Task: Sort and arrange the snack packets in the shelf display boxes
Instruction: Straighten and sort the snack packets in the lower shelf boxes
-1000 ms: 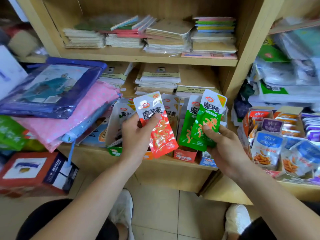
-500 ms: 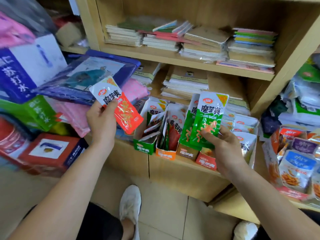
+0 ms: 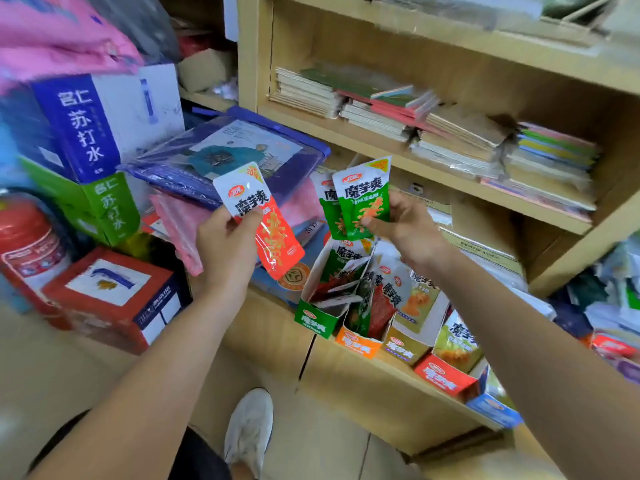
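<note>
Lifted since a moment ago, the right hand [image 3: 405,226] now sits above the display boxes, nearer the left hand [image 3: 225,244]. The left thumb and curled fingers pinch a slanted red-and-white packet [image 3: 266,223], its white top above the thumb and its red half jutting down to the right. The right hand's fingers pinch two green packets [image 3: 363,199] low down, their tops fanned upright. Below, a green box [image 3: 315,320] and an orange box [image 3: 358,344] stand crammed on the wooden shelf [image 3: 381,372]. Notebooks [image 3: 381,112] lie stacked behind.

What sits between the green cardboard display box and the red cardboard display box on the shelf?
Two, seen in the head view: an orange cardboard display box, then a gold cardboard display box.
</note>
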{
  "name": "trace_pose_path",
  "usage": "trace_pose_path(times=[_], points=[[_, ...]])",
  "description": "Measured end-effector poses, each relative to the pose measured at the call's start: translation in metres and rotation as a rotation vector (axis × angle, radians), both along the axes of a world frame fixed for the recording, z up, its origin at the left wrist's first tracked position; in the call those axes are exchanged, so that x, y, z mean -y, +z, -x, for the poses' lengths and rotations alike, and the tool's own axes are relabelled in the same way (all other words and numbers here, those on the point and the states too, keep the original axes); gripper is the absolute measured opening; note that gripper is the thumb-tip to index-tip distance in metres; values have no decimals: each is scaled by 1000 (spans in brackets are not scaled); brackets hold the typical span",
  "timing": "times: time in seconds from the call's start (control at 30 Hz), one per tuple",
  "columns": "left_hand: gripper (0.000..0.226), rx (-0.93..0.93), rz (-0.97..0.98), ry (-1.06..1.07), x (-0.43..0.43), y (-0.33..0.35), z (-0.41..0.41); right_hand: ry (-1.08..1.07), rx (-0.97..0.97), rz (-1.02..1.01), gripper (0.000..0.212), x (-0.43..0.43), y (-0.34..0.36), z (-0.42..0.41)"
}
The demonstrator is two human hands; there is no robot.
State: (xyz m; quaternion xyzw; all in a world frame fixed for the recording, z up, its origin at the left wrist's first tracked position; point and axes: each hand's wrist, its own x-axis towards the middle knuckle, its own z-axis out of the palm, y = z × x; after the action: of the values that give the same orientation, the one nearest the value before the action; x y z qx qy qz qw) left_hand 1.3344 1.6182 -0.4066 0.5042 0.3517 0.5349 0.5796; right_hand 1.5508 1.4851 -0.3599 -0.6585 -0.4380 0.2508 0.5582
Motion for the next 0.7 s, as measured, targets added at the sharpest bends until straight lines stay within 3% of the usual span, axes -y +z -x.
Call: trace_pose_path(times=[0.13,0.27,0.4,0.53,0.6,0.7], points=[[7,-18,2,8,-5,1,7,66,159,243,27,-17,-21,-14],[7,-43,3,-15,-6,0,6,39,316,338,12,-24,-30,-21],[7,-73,-2,-27,-5,0,2,-45,533,392,30,-25,-30,-17],[2,-107,-13,-35,2,1,-4,-147,731,299,41,-17,-26,-10],[6,-108,-20,-49,6,4,-4,-143,720,262,35,-10,-19,-5],[7,-2,5,-103,13,13,-3,-120,530,205,27,7,-10,2]])
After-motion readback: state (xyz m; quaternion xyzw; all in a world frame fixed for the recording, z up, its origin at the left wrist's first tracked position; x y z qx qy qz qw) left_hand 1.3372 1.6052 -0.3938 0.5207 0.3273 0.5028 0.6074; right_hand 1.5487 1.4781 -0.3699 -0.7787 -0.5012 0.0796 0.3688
